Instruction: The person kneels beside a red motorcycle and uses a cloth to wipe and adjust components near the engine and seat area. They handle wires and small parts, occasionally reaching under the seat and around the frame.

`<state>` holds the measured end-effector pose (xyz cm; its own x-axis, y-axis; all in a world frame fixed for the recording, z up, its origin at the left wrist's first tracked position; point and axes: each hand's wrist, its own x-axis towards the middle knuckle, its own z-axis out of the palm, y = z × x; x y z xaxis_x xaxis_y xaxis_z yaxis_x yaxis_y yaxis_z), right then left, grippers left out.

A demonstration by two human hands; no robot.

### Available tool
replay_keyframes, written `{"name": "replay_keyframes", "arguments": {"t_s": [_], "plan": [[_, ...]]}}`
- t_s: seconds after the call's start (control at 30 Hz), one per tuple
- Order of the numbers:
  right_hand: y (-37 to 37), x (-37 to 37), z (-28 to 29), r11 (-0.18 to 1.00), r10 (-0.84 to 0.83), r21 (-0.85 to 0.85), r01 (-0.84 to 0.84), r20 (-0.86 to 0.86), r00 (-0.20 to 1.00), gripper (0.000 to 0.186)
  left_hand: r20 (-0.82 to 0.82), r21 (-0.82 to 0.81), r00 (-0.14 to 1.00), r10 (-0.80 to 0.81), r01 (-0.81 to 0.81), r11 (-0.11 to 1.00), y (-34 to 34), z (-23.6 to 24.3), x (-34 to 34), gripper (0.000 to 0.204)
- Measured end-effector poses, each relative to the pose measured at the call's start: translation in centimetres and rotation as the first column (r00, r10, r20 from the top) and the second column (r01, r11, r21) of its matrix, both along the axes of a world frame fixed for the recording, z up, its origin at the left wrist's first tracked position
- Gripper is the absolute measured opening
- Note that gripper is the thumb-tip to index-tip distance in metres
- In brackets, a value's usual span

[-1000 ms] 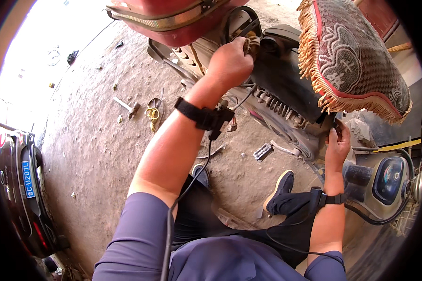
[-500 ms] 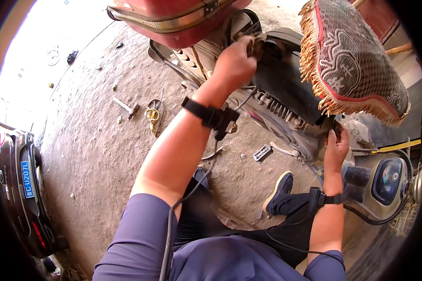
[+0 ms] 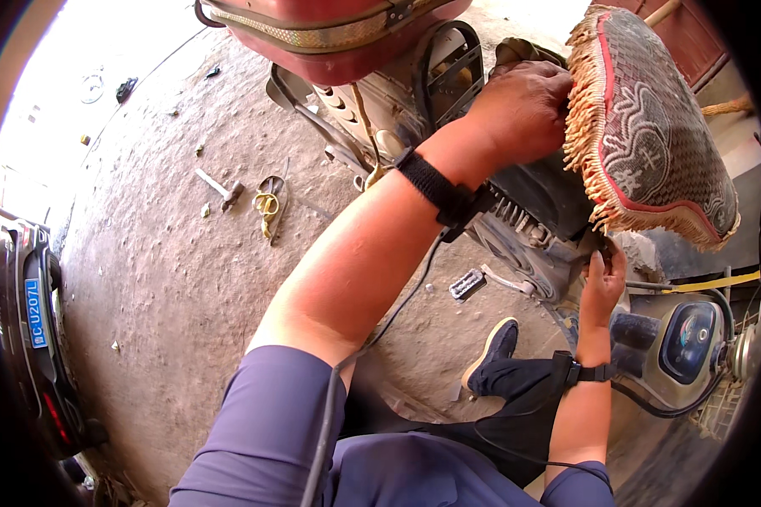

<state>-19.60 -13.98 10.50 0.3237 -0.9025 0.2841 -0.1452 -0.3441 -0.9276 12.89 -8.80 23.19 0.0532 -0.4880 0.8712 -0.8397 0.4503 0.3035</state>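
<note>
At the lower edge: blue-grey sleeves (image 3: 283,410), dark trousers (image 3: 524,390), one dark shoe (image 3: 494,348) planted on bare ground (image 3: 173,296). Black strap (image 3: 431,179) on the left wrist, another on the right.

Right hand (image 3: 604,279): nearer the body, raised to the lower right end of the scooter's black body panel (image 3: 545,196), just under the low corner of the seat (image 3: 664,144). Fingers bent, thumb up; cannot tell whether they pinch anything.

Left hand (image 3: 524,111): farther out, arm stretched across the scooter (image 3: 539,266), back of hand uppermost, over the panel's upper part, knuckles close beside the seat's fringe (image 3: 585,127). Fingertips hidden; grip, if any, cannot be told.

Main relation: panel lies between the two hands. From the left hand it runs down and right; from the right hand, up and left. Long axis slants upper left to lower right, along the scooter's own. Neither hand clearly nearer; each is close to one end. Scooter points its instrument dial (image 3: 689,338) to the lower right, red box (image 3: 330,51) at the upper left. Seat tipped up beside the panel, fringed edge toward the left hand, long axis from top down to lower right.

Coil spring (image 3: 516,215) alongside the panel. On the ground, small dark block (image 3: 468,284); well apart, yellow-handled tool (image 3: 266,204) and hammer (image 3: 220,189). Far left, dark car (image 3: 27,372), blue plate.
</note>
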Motion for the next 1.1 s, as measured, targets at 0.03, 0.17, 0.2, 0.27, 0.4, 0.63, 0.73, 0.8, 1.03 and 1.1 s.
{"name": "replay_keyframes", "arguments": {"t_s": [0.03, 0.17, 0.2, 0.27, 0.4, 0.63, 0.73, 0.8, 1.03, 1.1], "plan": [[0.0, -0.4, 0.4, 1.000, -0.013, -0.010, 0.012, -0.022, 1.000, 0.032, -0.042, 0.019, 0.999, 0.020, -0.019, 1.000, -0.1, -0.2, -0.1, 0.026], [-0.2, -0.8, 0.4, 0.997, -0.011, -0.077, 0.004, -0.089, 0.996, 0.032, -0.243, 0.216, 0.947, 0.212, -0.160, 0.963, 3.1, 1.1, 2.3, 0.026], [-0.3, -0.7, 0.5, 0.997, -0.017, -0.079, 0.009, -0.093, 0.996, 0.032, -0.242, 0.425, 0.894, 0.378, -0.252, 0.869, 3.6, 0.7, 3.4, 0.028], [-0.3, -0.6, 0.4, 0.997, -0.030, -0.074, 0.022, -0.102, 0.994, 0.032, -0.182, 0.540, 0.816, 0.549, -0.383, 0.749, 5.1, 0.8, 3.6, 0.032], [-0.2, -0.7, 0.9, 0.998, -0.030, -0.054, 0.025, -0.097, 0.995, 0.032, -0.215, 0.248, 0.836, 0.505, -0.453, 0.856, 4.9, 1.9, 2.5, 0.037], [0.0, -0.5, 0.7, 0.999, -0.013, -0.053, 0.010, -0.054, 0.998, 0.031, -0.338, 0.352, 0.925, 0.176, -0.050, 0.935, 1.3, 2.1, 1.7, 0.029], [0.1, -0.1, 0.7, 0.999, -0.021, -0.027, 0.020, -0.037, 0.999, 0.030, -0.412, 0.491, 0.791, 0.453, -0.227, 0.841, 2.6, -1.4, 4.9, 0.039], [-0.1, -0.4, 0.8, 0.998, -0.050, -0.034, 0.048, -0.053, 0.997, 0.030, -0.365, 0.534, 0.827, 0.427, -0.190, 0.824, 3.2, -1.4, 5.2, 0.039], [-0.1, -0.2, 0.1, 0.999, -0.028, -0.040, 0.024, -0.106, 0.994, 0.032, -0.173, 0.474, 0.858, 0.484, -0.358, 0.804, 6.8, -3.0, 3.4, 0.029], [-0.3, -0.3, 0.5, 0.997, -0.042, -0.067, 0.036, -0.090, 0.995, 0.031, -0.065, 0.457, 0.854, 0.516, -0.434, 0.777, 8.0, -3.3, 2.4, 0.028]]}}
